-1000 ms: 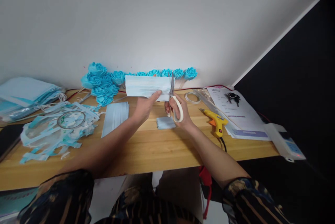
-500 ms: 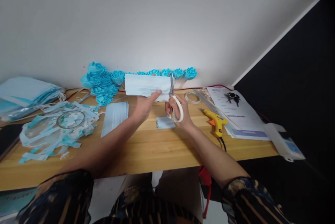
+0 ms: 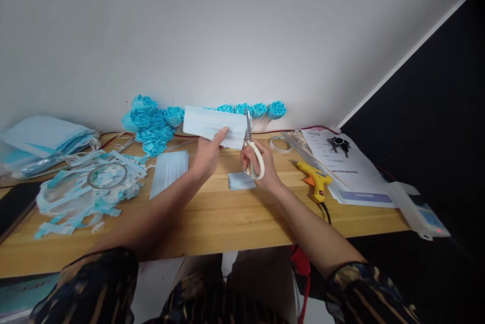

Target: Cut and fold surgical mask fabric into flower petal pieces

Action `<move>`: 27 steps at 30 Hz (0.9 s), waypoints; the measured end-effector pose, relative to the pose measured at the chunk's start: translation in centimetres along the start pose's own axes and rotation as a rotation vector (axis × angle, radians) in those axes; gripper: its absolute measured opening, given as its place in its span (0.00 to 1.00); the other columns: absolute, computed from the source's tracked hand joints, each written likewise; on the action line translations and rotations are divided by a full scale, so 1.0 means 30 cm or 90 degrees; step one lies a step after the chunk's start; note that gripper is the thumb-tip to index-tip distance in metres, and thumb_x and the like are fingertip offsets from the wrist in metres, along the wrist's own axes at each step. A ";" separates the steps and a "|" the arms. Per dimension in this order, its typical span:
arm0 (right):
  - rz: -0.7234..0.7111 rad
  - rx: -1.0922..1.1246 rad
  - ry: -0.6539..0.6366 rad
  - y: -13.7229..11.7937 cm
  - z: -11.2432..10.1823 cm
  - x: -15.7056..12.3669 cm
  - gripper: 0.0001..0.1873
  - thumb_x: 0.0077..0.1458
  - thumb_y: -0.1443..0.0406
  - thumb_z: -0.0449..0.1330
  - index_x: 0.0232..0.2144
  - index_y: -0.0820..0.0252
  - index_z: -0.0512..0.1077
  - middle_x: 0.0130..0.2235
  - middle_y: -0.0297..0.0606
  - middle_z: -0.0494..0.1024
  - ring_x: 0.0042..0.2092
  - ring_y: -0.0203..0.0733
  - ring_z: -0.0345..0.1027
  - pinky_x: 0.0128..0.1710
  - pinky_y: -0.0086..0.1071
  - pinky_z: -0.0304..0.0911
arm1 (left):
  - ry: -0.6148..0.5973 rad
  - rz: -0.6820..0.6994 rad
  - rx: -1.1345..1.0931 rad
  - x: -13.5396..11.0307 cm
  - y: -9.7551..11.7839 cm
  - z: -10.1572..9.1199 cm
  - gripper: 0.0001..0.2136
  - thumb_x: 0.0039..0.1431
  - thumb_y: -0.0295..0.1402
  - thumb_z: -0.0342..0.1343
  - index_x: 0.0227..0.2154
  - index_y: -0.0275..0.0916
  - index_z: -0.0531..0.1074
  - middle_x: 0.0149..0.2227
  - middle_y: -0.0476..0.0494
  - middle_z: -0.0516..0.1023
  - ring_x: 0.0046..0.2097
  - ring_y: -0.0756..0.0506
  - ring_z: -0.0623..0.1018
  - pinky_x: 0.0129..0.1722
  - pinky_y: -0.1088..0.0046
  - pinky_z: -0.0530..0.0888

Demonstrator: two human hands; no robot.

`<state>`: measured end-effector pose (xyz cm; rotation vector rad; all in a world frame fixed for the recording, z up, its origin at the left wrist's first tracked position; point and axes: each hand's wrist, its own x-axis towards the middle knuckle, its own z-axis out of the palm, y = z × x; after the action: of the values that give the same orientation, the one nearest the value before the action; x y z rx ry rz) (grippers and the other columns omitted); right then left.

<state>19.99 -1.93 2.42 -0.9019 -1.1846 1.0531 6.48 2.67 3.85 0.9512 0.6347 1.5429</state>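
My left hand [image 3: 209,154] grips a pale blue pleated face mask sheet [image 3: 200,121] by its lower edge, thumb on the near side. In my right hand [image 3: 261,165] are scissors with white handles [image 3: 260,159], blades pointing up along the sheet's right end. Whether the blades are fully closed I cannot tell. Below the hands lies a small folded blue piece [image 3: 241,181] on the wooden table [image 3: 212,218]. Left of it is a flat stack of blue mask sheets [image 3: 168,170], partly behind my left forearm.
Blue fabric flowers [image 3: 151,122] line the wall. At left lie a pile of masks [image 3: 45,137], cut scraps [image 3: 76,197] and a dark phone-like slab [image 3: 17,205]. At right are a tape roll [image 3: 280,144], a yellow glue gun [image 3: 316,180], papers [image 3: 341,172], keys [image 3: 338,144] and a power strip [image 3: 424,213].
The sheet now tilts slightly down to the right, and its right end lies close against the scissor blades. The whole view has shifted a little.
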 end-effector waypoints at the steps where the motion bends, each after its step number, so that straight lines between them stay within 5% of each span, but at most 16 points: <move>1: 0.006 0.002 -0.002 0.003 0.001 0.001 0.26 0.49 0.43 0.68 0.32 0.58 0.71 0.21 0.26 0.68 0.18 0.29 0.58 0.16 0.25 0.53 | 0.009 0.003 -0.014 0.007 0.006 -0.002 0.25 0.48 0.41 0.71 0.48 0.39 0.73 0.50 0.38 0.81 0.59 0.37 0.77 0.57 0.60 0.76; 9: 0.078 -0.037 -0.057 0.010 0.002 -0.005 0.36 0.48 0.43 0.67 0.52 0.60 0.73 0.23 0.24 0.68 0.19 0.30 0.59 0.18 0.26 0.55 | 0.069 0.016 -0.046 0.068 0.046 -0.035 0.20 0.48 0.36 0.70 0.44 0.39 0.74 0.46 0.40 0.84 0.59 0.38 0.77 0.59 0.60 0.75; 15: 0.102 -0.039 -0.273 -0.016 -0.015 -0.008 0.37 0.51 0.38 0.64 0.51 0.59 0.73 0.32 0.35 0.76 0.28 0.35 0.68 0.25 0.28 0.62 | 0.099 0.074 -0.013 0.129 0.078 -0.077 0.20 0.48 0.35 0.70 0.44 0.37 0.75 0.48 0.39 0.83 0.59 0.37 0.77 0.60 0.61 0.74; 21: 0.138 -0.035 -0.523 -0.078 -0.085 0.008 0.33 0.49 0.41 0.67 0.44 0.62 0.75 0.30 0.37 0.76 0.28 0.35 0.67 0.27 0.31 0.59 | 0.130 0.105 0.046 0.191 0.099 -0.142 0.23 0.42 0.38 0.73 0.40 0.36 0.74 0.47 0.37 0.83 0.54 0.35 0.80 0.57 0.56 0.76; 23: 0.063 0.014 -0.401 -0.080 -0.101 0.025 0.31 0.47 0.43 0.69 0.44 0.59 0.74 0.29 0.33 0.75 0.26 0.35 0.65 0.26 0.31 0.59 | 0.078 0.072 0.074 0.182 0.096 -0.137 0.24 0.40 0.39 0.74 0.40 0.35 0.75 0.46 0.36 0.83 0.53 0.33 0.80 0.55 0.54 0.76; 27: -0.035 0.013 -0.019 -0.057 -0.107 0.065 0.27 0.44 0.53 0.73 0.46 0.50 0.72 0.33 0.30 0.75 0.29 0.34 0.65 0.28 0.30 0.61 | -0.075 -0.001 0.154 0.129 0.088 -0.100 0.25 0.40 0.41 0.74 0.40 0.34 0.77 0.43 0.35 0.83 0.51 0.31 0.81 0.53 0.51 0.77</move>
<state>23.54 -0.57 4.04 -0.8360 -1.2154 1.0362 2.49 6.26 5.33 1.2137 0.7481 1.4172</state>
